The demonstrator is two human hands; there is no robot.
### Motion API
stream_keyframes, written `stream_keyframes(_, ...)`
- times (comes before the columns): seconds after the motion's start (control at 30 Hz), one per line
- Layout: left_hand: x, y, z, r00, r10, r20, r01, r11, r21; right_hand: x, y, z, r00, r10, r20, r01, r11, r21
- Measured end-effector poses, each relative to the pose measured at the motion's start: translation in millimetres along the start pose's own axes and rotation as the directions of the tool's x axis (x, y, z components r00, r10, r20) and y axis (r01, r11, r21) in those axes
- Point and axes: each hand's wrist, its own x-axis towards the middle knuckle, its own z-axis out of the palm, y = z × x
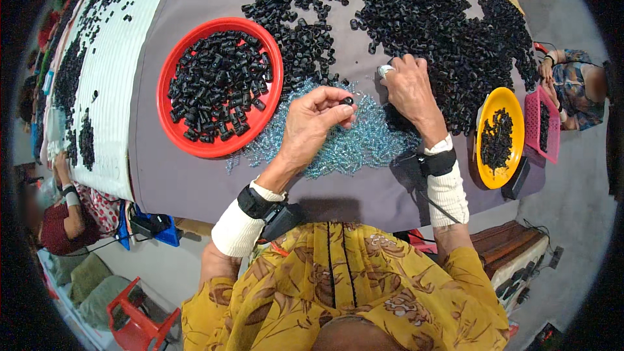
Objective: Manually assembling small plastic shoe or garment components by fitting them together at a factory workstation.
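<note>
Two white knitted cuffs (237, 229) wrap my forearms, with black straps (252, 203) over them. My left hand (309, 120) pinches a small black piece (348, 101) between thumb and fingertips, above loose, clear bluish pieces (364, 146) on the grey-covered tabletop (188, 188). My right hand (413, 94) bends down at the edge of a black heap (422, 32); its fingertips are partly hidden, and I cannot tell whether they grip anything. Something whitish shows at its thumb, too small to identify. Left of my hands sits a red tray (163, 91) of black pieces; to the right, a yellow plate (519, 130) holds more, near a pink basket (554, 131). Farther left, lettering (116, 168) marks a white cover (123, 110), small and bent by the lens. Co-workers at both sides are partly cut off by the dark rim.
</note>
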Motion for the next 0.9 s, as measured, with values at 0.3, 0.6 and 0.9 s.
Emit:
stream_keyframes(0.3, 6, 8, 6, 0.999, -0.01, -0.041, 0.01, 1.0, 0.002, -3, -14, -29, 0.996, 0.084, -0.033, -0.063, 0.904, 0.424)
stream_keyframes(0.6, 7, 14, 14, 1.0, -0.014, 0.007, 0.015, 0.96, -0.28, 2, -54, -59, 0.978, 0.185, -0.096, -0.061, 0.695, 0.716)
stream_keyframes(0.9, 0, 25, 22, 0.992, 0.127, -0.006, -0.126, 0.98, -0.152, 1, -58, -82, 0.979, 0.103, -0.175, 0.027, 0.789, 0.614)
